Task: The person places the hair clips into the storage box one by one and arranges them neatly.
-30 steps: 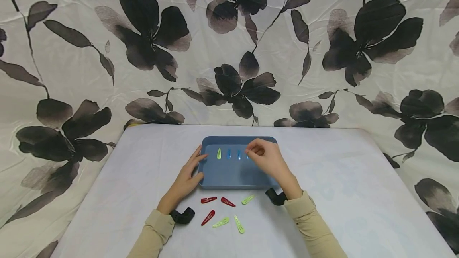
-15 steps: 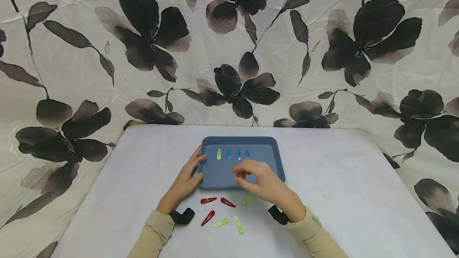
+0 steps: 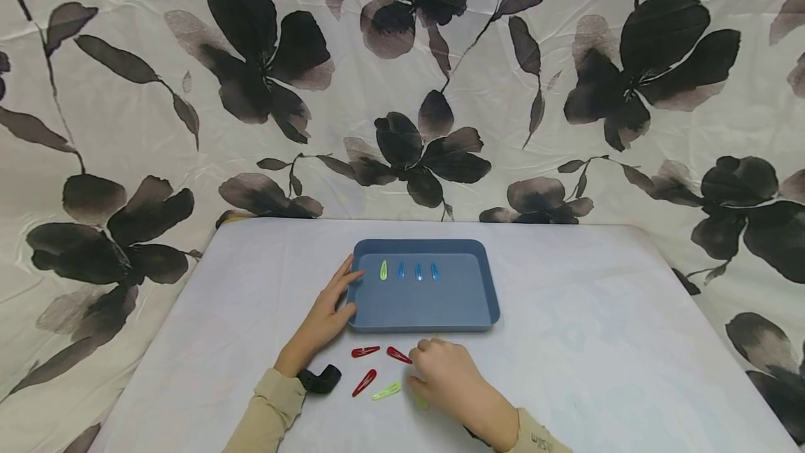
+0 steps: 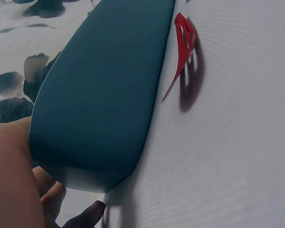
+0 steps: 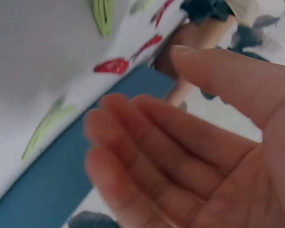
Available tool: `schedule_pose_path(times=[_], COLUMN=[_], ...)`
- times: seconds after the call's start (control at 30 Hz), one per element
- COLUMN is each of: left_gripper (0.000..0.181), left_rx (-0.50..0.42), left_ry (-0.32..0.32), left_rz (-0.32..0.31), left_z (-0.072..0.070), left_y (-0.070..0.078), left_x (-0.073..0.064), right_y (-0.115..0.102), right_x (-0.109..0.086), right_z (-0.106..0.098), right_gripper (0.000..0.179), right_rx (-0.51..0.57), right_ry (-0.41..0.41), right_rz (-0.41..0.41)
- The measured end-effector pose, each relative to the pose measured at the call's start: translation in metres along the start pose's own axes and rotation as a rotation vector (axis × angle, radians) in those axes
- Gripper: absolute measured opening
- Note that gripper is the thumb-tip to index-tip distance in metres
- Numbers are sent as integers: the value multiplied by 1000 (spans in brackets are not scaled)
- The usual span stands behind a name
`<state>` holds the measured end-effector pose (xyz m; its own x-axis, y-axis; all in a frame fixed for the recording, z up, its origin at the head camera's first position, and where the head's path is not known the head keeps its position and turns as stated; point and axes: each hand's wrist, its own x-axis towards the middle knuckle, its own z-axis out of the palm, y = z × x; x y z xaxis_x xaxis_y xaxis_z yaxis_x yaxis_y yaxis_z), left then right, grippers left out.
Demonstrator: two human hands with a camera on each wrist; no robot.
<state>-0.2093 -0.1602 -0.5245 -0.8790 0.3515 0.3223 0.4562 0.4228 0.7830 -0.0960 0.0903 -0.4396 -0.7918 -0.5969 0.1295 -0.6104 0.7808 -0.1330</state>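
My left hand (image 3: pixel 323 317) rests at the left side of a blue tray (image 3: pixel 424 310), fingers extended along its rim. Inside the tray, a green snap hair clip (image 3: pixel 383 270) and three blue snap hair clips (image 3: pixel 419 271) stand in a row. My right hand (image 3: pixel 454 377) hovers over the loose clips in front of the tray. Seen from the right wrist, its fingers are loosely bent, the thumb apart, nothing between them; a green hair clip (image 5: pixel 47 126) lies beyond the fingertips. In the head view that hand hides one green clip and partly covers another (image 3: pixel 421 403).
Three red hair clips (image 3: pixel 364 382) and a green one (image 3: pixel 386 391) lie on the white-covered table (image 3: pixel 597 327) between the hands. A black wrist mount (image 3: pixel 321 379) sits by the left wrist. A floral cloth (image 3: pixel 402 89) hangs behind the table.
My right hand has left the third blue clip in the tray's row and come back toward the loose clips in front. The left hand has stayed at the tray's side.
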Motion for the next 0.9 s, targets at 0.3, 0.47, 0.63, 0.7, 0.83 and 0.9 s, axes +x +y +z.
schedule_pose_path(times=[0.3, 0.47, 0.63, 0.7, 0.83, 0.9], left_gripper=[62, 62, 62, 62, 62, 62], left_rx=[-16, -10, -3, -6, -9, -10], left_ry=[-8, -6, -1, -1, -3, -5], left_rz=[-12, -11, -8, -6, -4, -6], left_z=[1, 0, -1, -1, -1, -1], left_y=[2, 2, 1, 1, 1, 1], left_x=[0, 0, 0, 0, 0, 0], right_y=[-15, -24, -31, -31, -31, -31], right_x=[-6, -7, -7, -7, -7, -7], right_z=[23, 27, 26, 26, 27, 26], right_gripper=[8, 4, 12, 12, 9, 9], right_rx=[-49, -132, -188, -190, -178, -174], right_ry=[-15, -37, -112, -127, -147, -157], right_rz=[37, 7, -18, -21, -21, -19])
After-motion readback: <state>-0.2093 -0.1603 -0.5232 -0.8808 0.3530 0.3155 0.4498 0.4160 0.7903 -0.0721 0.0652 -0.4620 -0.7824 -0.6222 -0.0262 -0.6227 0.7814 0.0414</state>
